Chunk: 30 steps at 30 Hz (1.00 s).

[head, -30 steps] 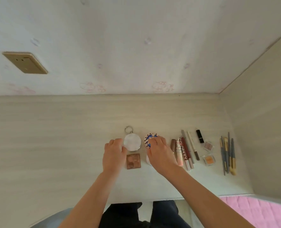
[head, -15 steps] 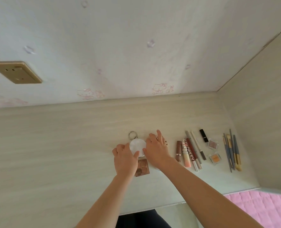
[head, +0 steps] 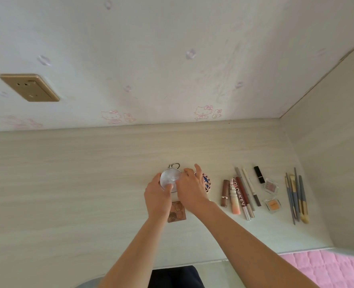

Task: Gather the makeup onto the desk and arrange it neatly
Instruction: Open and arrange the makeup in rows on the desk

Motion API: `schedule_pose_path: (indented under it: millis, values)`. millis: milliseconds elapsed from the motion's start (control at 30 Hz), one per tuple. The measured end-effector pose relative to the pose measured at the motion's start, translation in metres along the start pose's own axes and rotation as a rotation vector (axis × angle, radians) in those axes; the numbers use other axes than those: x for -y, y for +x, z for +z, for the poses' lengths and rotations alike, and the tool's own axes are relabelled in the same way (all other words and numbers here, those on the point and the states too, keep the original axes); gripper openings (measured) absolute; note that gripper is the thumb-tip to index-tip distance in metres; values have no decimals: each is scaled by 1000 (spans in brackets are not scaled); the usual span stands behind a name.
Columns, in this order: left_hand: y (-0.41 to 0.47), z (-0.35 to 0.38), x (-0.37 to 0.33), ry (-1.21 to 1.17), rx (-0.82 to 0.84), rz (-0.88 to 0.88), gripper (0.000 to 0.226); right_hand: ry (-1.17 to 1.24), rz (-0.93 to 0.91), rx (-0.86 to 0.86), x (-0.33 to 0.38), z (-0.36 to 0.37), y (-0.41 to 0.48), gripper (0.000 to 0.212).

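Both hands meet on a round silver compact (head: 170,179) with a metal ring on its far side, lying on the pale wooden desk (head: 68,183). My left hand (head: 157,196) grips its left rim with the thumb on the lid. My right hand (head: 190,190) holds its right rim, one finger lifted. A blue patterned round compact (head: 206,181) peeks out from under my right hand. A small brown square palette (head: 177,213) lies just below my left hand. To the right lie a brown lipstick (head: 225,193), a peach tube (head: 234,199), a red lip tube (head: 241,196) and pencils.
Farther right lie a black lipstick (head: 259,174), two small clear eyeshadow pots (head: 271,186) (head: 272,205), and several brushes (head: 295,194) by the side panel (head: 327,163). A gold wall socket (head: 29,87) is at upper left. A pink quilt (head: 327,267) lies past the desk's front edge.
My right hand left the blue patterned compact and moved left onto the silver compact. My left hand shifted from beside it to gripping its rim. The camera tilted upward.
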<state>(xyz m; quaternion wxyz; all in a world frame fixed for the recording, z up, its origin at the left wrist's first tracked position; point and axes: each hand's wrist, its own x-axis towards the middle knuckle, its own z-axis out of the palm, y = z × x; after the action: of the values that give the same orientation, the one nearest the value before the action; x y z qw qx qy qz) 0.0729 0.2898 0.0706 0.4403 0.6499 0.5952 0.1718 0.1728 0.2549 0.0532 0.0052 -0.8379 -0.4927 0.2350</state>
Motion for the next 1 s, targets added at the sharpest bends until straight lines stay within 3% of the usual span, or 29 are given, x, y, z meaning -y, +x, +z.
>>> schedule_pose_path:
  millis: [133,267,433,533,700,1000]
  values:
    - [0,-4,-3,-119,6,-89,41,49,14,-24,-3,0,5,32]
    - [-7,-21,-12,-300,12,-130,39,317,103,-73,5,-23,-7,50]
    - [-9,-50,-15,-456,51,-170,41,726,146,-52,25,-67,-29,25]
    - [-7,-71,-9,-544,94,-205,47,782,159,-87,41,-69,-30,16]
    - [3,-113,7,-725,204,-295,28,816,131,-113,74,-58,-32,11]
    - [33,-191,59,-723,311,-337,24,879,144,-135,164,-25,-42,26]
